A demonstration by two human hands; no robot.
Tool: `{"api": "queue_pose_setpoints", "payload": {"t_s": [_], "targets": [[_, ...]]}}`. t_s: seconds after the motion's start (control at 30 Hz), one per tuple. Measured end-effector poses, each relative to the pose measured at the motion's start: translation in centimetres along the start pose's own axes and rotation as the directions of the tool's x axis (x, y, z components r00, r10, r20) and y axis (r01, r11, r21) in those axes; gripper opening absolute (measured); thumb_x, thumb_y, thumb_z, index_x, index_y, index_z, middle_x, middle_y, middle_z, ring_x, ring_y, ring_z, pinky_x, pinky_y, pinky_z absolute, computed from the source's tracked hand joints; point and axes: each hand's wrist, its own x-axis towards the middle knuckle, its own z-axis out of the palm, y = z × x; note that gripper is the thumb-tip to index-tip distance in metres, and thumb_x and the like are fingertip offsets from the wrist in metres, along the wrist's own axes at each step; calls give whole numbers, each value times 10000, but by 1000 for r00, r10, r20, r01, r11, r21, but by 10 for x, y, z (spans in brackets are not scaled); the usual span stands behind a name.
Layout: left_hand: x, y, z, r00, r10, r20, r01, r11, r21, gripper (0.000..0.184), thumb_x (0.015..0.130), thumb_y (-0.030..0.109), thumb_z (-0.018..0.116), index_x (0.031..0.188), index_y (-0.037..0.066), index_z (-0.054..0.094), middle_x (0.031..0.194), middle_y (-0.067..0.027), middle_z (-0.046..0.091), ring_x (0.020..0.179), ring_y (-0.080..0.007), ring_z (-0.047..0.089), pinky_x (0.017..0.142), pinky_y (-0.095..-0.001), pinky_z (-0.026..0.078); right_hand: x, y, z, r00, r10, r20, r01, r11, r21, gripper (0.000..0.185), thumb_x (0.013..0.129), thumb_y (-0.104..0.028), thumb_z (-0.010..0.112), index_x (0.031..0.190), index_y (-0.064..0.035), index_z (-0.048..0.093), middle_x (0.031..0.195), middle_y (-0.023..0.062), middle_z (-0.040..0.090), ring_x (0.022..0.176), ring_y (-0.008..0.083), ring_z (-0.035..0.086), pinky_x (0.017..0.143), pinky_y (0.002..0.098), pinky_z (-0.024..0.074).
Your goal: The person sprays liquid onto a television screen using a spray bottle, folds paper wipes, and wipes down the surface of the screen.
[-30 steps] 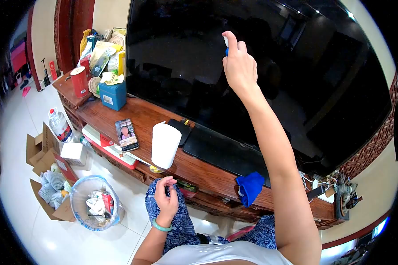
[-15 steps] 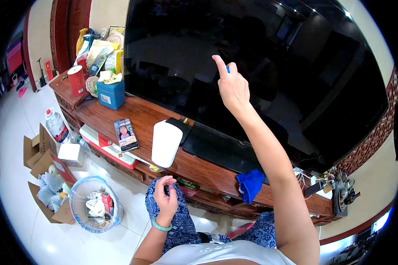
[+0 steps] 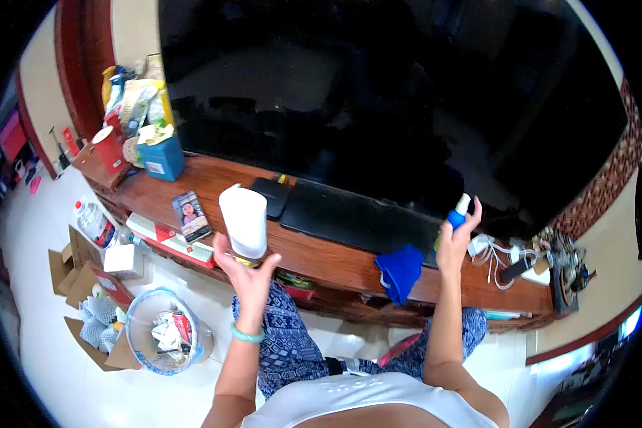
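My right hand (image 3: 456,242) is wrapped round a small blue spray bottle (image 3: 457,217) with a white nozzle, in front of the lower right of a large black television (image 3: 378,93). My left hand (image 3: 248,274) has thumb and fingers spread just below a white rounded cylinder (image 3: 244,222), possibly a paper roll, standing at the front of the wooden cabinet (image 3: 321,253). Whether the fingertips touch it I cannot tell. A crumpled blue cloth (image 3: 401,273) hangs over the cabinet's front edge, left of my right hand.
A phone (image 3: 191,216) lies left of the white cylinder. A blue box (image 3: 162,158) and a red canister (image 3: 108,150) stand farther left. White cables (image 3: 493,260) cross the right end. On the floor are a lined bin (image 3: 205,342), cardboard boxes (image 3: 85,267) and a water bottle (image 3: 95,225).
My right hand has come down and right from before the screen with the spray bottle. My left hand has risen towards the white cylinder and its fingers have spread. The view has shifted.
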Motion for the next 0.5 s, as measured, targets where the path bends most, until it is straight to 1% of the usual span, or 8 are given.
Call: {"api": "queue_pose_setpoints", "payload": {"t_s": [0.03,0.1,0.13,0.23,0.27,0.33,0.47,0.5], "targets": [[10,0,6,999,34,9,-34,999,28,1114,589,126,870,1424,4,142,1392,-215,277,1305,-338,314,1093,-430,264,-7,38,-20,995,102,-8,-102,995,21,688,871,-130,555,1448,-5,201,1369,278,402,1232,365,471,1024,411,374],[24,4,20,997,71,6,-71,988,139,1242,528,100,909,1440,40,68,1382,-216,298,1287,-334,330,1099,-439,247,-25,110,-51,971,-152,-182,79,930,-358,700,908,-134,544,1447,62,142,1446,277,312,1337,369,347,1100,399,267],[31,5,28,992,121,-47,-111,978,179,1243,526,89,908,1441,43,68,1382,-217,297,1285,-335,331,1098,-441,249,-33,121,-67,982,-64,-180,-9,926,-378,713,928,-131,545,1443,98,108,1479,279,256,1382,359,271,1130,391,197],[41,5,39,979,163,-118,-142,975,171,1225,542,70,902,1442,52,72,1386,-223,298,1275,-335,351,1086,-449,272,-47,143,-104,970,-18,-242,-73,929,-362,543,865,-82,622,1330,44,371,1284,248,473,1188,383,464,1021,409,342],[43,8,42,978,165,-127,-158,985,66,1177,567,79,895,1434,51,99,1378,-228,312,1259,-336,373,1069,-449,298,-49,151,-112,967,-3,-254,-93,927,-363,543,865,-82,622,1330,44,371,1284,248,473,1188,383,464,1021,409,342],[45,6,43,976,183,-117,-170,979,114,1048,623,52,848,1414,46,162,1359,-209,333,1235,-330,398,1053,-436,318,-49,170,-117,946,-84,-312,-45,922,-384,456,834,-79,662,1230,27,464,1142,229,543,1064,375,519,954,410,387],[44,10,33,966,205,-158,-193,977,87,969,669,48,785,1415,11,167,1353,-189,357,1240,-318,400,1054,-413,315,-45,190,-112,948,-113,-296,-26,904,-427,504,785,-85,728,1208,49,488,1117,239,570,1047,378,537,952,409,397],[37,20,30,984,106,-142,-118,990,-81,968,663,46,792,1414,-2,183,1344,-175,379,1220,-302,425,1032,-391,346,-44,190,-110,946,-77,-314,-64,908,-414,554,774,-80,740,1241,57,475,1169,250,558,1089,379,530,976,404,388]]}}
